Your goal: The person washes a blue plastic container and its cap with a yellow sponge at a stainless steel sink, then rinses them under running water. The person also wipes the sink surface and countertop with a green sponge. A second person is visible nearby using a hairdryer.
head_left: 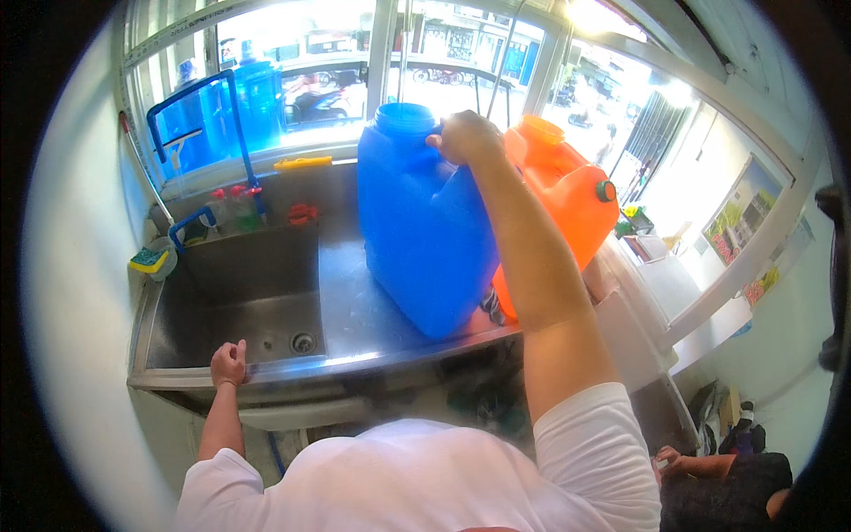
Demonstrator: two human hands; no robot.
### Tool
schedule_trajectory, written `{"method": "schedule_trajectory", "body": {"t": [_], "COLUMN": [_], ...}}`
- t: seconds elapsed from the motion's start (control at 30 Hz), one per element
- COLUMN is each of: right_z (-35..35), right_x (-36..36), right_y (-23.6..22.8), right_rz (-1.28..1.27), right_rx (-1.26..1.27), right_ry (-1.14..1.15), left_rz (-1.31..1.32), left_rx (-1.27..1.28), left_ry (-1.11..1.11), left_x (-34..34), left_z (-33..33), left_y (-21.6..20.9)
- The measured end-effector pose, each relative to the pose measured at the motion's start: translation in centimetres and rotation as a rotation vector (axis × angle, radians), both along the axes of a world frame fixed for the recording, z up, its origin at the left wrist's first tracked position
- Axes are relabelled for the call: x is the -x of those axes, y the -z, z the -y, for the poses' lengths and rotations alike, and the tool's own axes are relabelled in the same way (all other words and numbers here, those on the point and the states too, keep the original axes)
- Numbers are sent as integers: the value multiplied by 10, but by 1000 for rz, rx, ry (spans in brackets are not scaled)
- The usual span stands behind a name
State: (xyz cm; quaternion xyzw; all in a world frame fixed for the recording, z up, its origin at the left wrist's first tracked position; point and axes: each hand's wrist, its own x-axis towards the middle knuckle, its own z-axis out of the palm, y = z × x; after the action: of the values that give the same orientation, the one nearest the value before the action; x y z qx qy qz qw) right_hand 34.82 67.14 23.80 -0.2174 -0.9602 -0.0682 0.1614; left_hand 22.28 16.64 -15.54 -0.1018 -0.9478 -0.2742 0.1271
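A big blue plastic water jug (424,222) stands upright on the steel counter, its round mouth uncapped. My right hand (467,137) is closed on the jug's handle, just right of the mouth. Close behind and to the right stands an orange jug (567,191) with a green cap on its spout, partly hidden by my right forearm. At the front left, my left hand (229,362) is by the front rim of the steel sink (288,374). Its fingers are curled in, and I see nothing in them.
Blue bottles (257,97) stand beyond the window. A blue pipe (236,115) rises behind the sink. A sponge (149,260) sits at the sink's left, red pliers-like clamps (302,214) at its back. Another person's hand (671,461) shows at the lower right.
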Motion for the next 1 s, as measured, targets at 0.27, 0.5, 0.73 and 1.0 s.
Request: {"method": "schedule_trajectory", "body": {"t": [0.27, 0.5, 0.73, 1.0], "right_z": [5, 1, 4, 40], "right_x": [-2, 4, 5, 18], "right_y": [1, 5, 0, 8], "right_rz": [-33, 16, 92, -266], "right_rx": [-28, -138, -223, -400], "right_ry": [23, 43, 97, -92], "left_rz": [71, 140, 309, 62], "left_rx": [30, 5, -504, 215], "left_ry": [15, 114, 269, 363], "left_x": [-4, -2, 27, 67], "left_z": [-3, 2, 31, 157], "left_y": [-5, -9, 10, -21]}}
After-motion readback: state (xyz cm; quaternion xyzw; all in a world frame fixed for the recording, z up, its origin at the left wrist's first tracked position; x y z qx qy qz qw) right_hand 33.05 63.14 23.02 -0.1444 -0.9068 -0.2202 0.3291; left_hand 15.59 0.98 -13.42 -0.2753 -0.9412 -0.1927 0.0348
